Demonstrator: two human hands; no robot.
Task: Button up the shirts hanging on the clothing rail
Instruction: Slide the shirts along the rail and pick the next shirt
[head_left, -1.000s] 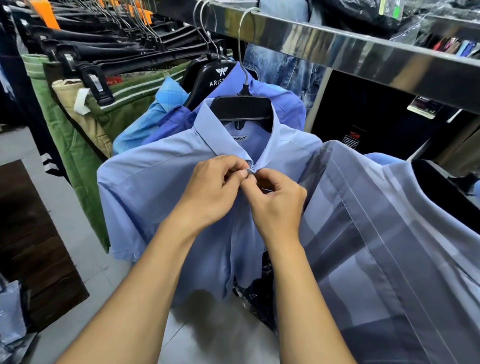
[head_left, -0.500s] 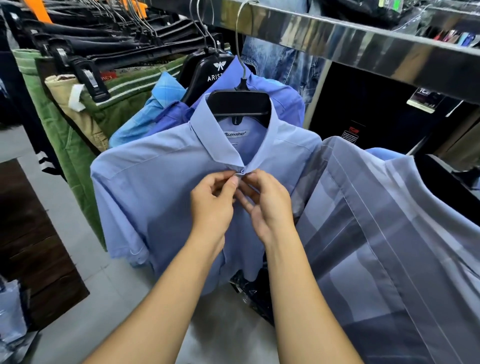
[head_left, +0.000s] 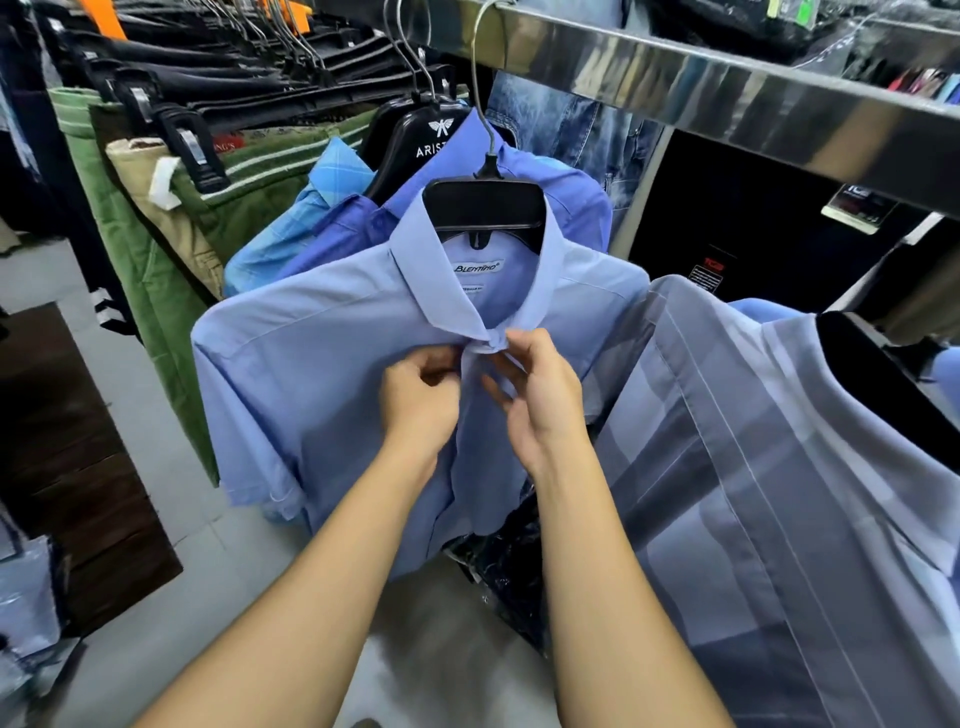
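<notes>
Both of your hands have dropped a little down the front of the light blue shirt (head_left: 322, 364) since a second ago, from the collar point to the placket just beneath it. That shirt fills the centre of the frame, hanging on a black hanger (head_left: 485, 205) whose hook loops over the steel clothing rail (head_left: 727, 98) crossing the upper right. A grey striped shirt (head_left: 779, 467) hangs just beside it at the right, with darker blue shirts behind at upper centre.

Your left hand (head_left: 418, 402) has its fingers curled, pinching the left edge of the placket. Your right hand (head_left: 540, 395) holds the opposite edge, thumb and forefinger closed on the fabric below the collar, the other fingers loosely spread. The collar looks drawn together now, so the top button seems done; the button itself is too small to see. Lower down the front hangs open, so most buttons likely remain.
</notes>
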